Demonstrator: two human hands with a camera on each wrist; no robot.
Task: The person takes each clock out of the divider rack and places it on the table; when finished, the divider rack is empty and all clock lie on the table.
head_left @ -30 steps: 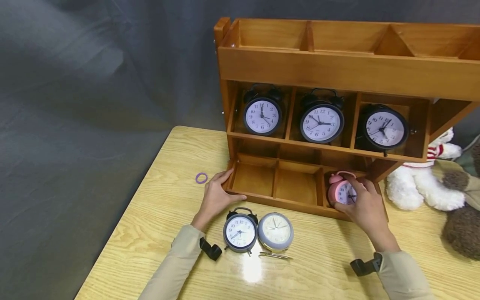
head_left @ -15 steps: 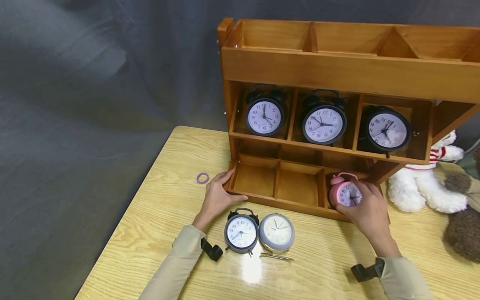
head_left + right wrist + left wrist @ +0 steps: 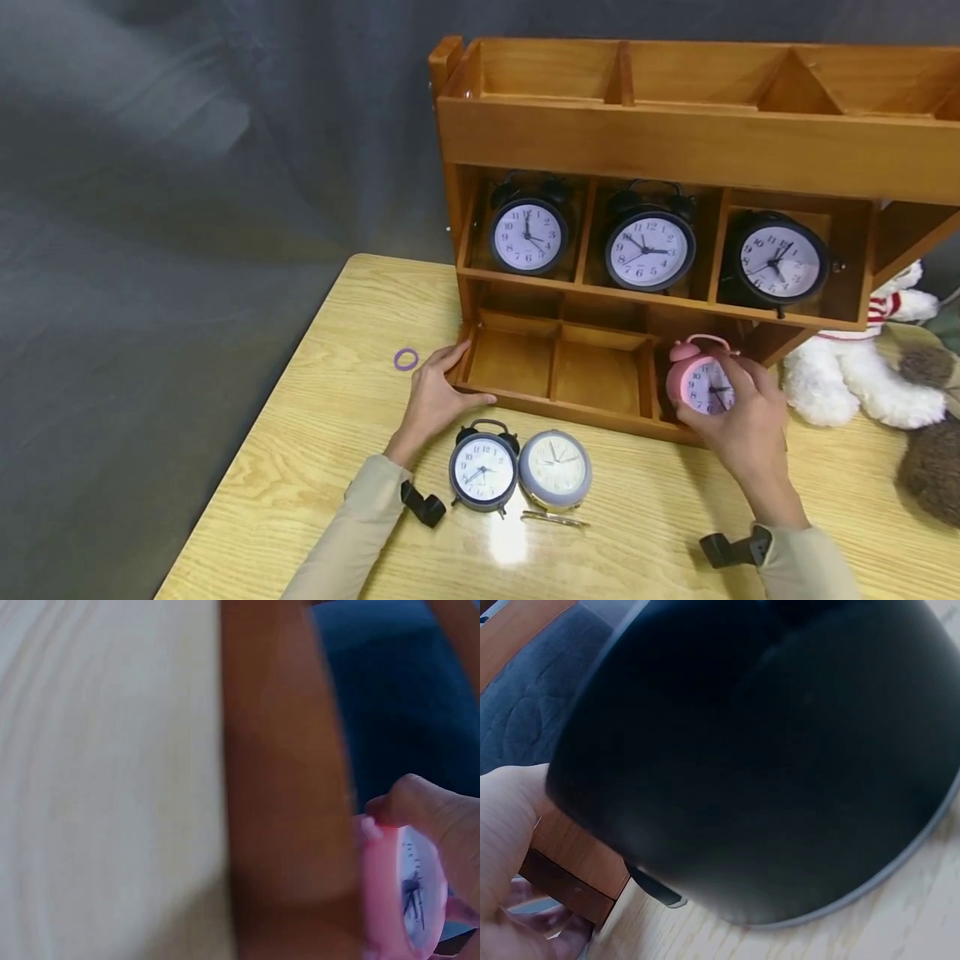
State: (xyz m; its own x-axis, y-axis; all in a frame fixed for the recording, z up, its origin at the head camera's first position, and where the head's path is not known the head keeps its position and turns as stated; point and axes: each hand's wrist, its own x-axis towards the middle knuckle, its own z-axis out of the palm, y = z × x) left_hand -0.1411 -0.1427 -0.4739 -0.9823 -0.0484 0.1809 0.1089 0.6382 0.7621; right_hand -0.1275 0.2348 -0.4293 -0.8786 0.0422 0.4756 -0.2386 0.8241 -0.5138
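Observation:
My right hand (image 3: 746,425) grips a pink twin-bell alarm clock (image 3: 681,379) by its sides at the lower right compartment of a wooden shelf (image 3: 675,133). In the right wrist view, thumb and fingers hold the pink alarm clock (image 3: 382,892) beside the shelf's front board (image 3: 292,787). At the shelf's lower left corner, my left hand (image 3: 433,404) holds the frame, thumb along the front, fingers on the side. Just in front of it, a black twin-bell alarm clock (image 3: 483,471) stands on the table. That clock's dark body (image 3: 742,765) fills most of the left wrist view.
A round grey clock (image 3: 556,468) stands beside the black one, with a thin gold-coloured piece (image 3: 553,518) before it. Three black clocks (image 3: 650,248) occupy the middle shelf row. A purple ring (image 3: 406,359) lies at left; plush toys (image 3: 862,375) sit at right.
My right hand has raised the pink alarm clock slightly and shifted it a little to the right in its compartment. The left hand keeps its place on the shelf corner.

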